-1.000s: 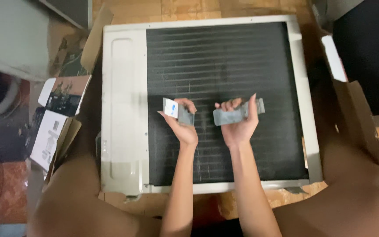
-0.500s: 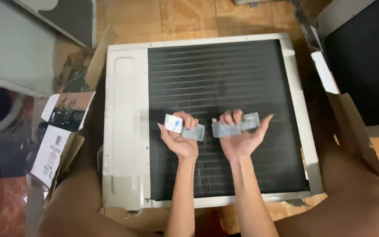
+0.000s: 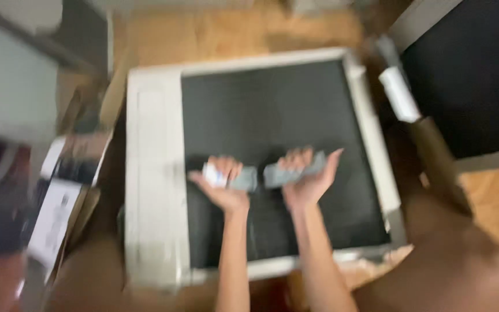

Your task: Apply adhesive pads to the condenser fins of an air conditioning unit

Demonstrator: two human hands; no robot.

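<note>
While cardboard packaging (image 3: 59, 214) lies at your left and a dark panel (image 3: 469, 81) stands at your right, a white-framed unit with a black finned grille (image 3: 272, 115) lies below your hands. Your left hand (image 3: 222, 188) is curled round a small grey piece (image 3: 239, 178) with a white end; your right hand (image 3: 307, 182) grips a longer grey piece (image 3: 295, 170). Their inner ends sit just beside each other; blur hides detail.

- I have one view only, from the head camera, looking almost straight down from above.
- It sits fairly near: the white metal unit with a dark finned grille (image 3: 272, 150) fills most of the frame.
- My forearms enter from the bottom edge; the picture is motion-blurred.
</note>
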